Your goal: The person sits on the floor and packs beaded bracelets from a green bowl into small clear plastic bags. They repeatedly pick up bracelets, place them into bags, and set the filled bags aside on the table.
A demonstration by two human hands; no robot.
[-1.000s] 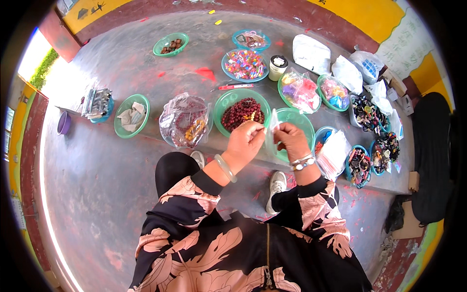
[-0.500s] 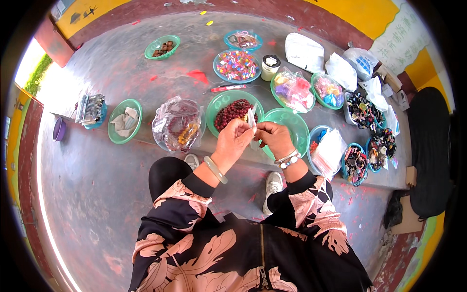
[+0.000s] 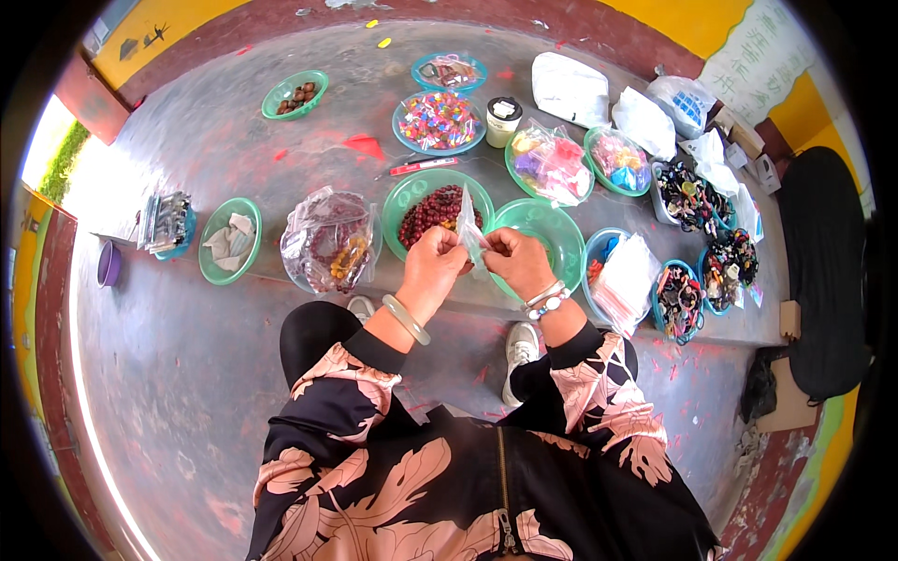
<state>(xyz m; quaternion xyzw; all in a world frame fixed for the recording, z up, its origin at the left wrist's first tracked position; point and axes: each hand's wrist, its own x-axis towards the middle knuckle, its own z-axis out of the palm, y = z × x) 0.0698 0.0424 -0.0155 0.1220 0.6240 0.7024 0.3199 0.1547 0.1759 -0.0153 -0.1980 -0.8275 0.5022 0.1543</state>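
Note:
A small clear plastic bag (image 3: 470, 222) is pinched between my two hands, its top sticking up above the fingers. My left hand (image 3: 434, 269) grips one side of it, and a pale bangle circles that wrist. On the other side my right hand (image 3: 520, 264) has its fingers closed on the bag; bracelets sit on this wrist. Just beyond my left hand, dark red beaded bracelets (image 3: 432, 213) lie in a green bowl (image 3: 400, 198). Behind my right hand is another green bowl (image 3: 563, 234), with no contents showing in its visible part.
To the left are a large clear bag of bracelets (image 3: 329, 239) and a green bowl with cloth (image 3: 230, 245). A bowl of colourful small packets (image 3: 438, 122) stands farther back. At right are flat plastic bags (image 3: 617, 282) and baskets of hair ties (image 3: 679, 301).
The small bag now stands more spread out between my fingers, and my right hand has turned slightly around it. The view has shifted a little, moving the bowls left in the picture.

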